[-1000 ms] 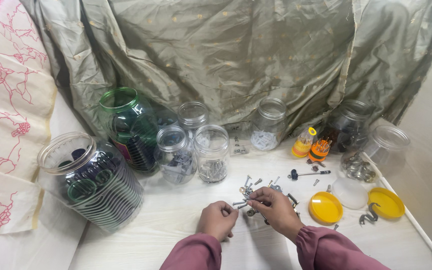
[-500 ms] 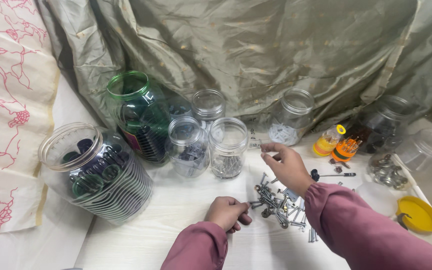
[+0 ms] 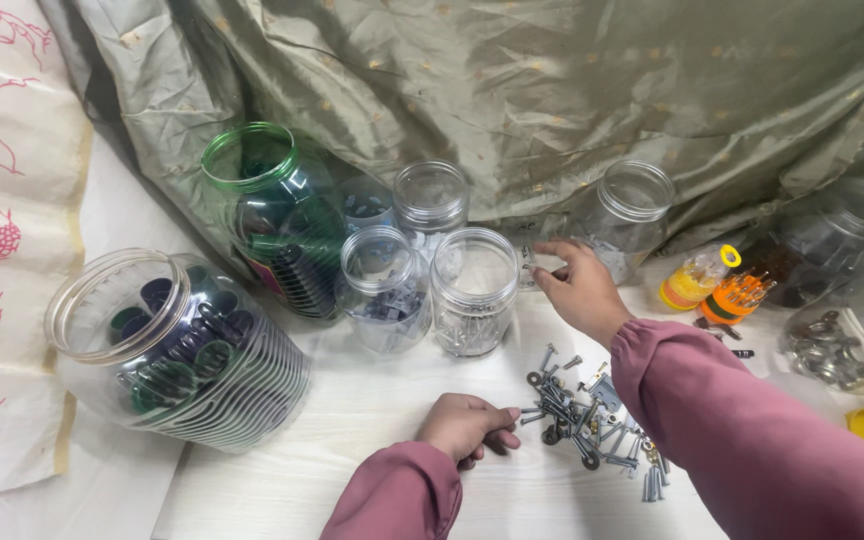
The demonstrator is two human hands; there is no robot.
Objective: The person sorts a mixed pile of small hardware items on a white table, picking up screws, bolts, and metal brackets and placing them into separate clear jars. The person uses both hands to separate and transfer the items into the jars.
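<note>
Two hands [image 3: 577,290], screw pile [image 3: 582,430], jars crowding table's back edge

You can see one label: a reddish band low on the green jar [image 3: 282,225] at the back left of the worktop [image 3: 382,420], mostly hidden.

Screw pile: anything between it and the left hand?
Head view: nothing separate. The left hand rests on the white table, its fingertips meeting the near edge of the screw pile.
</note>
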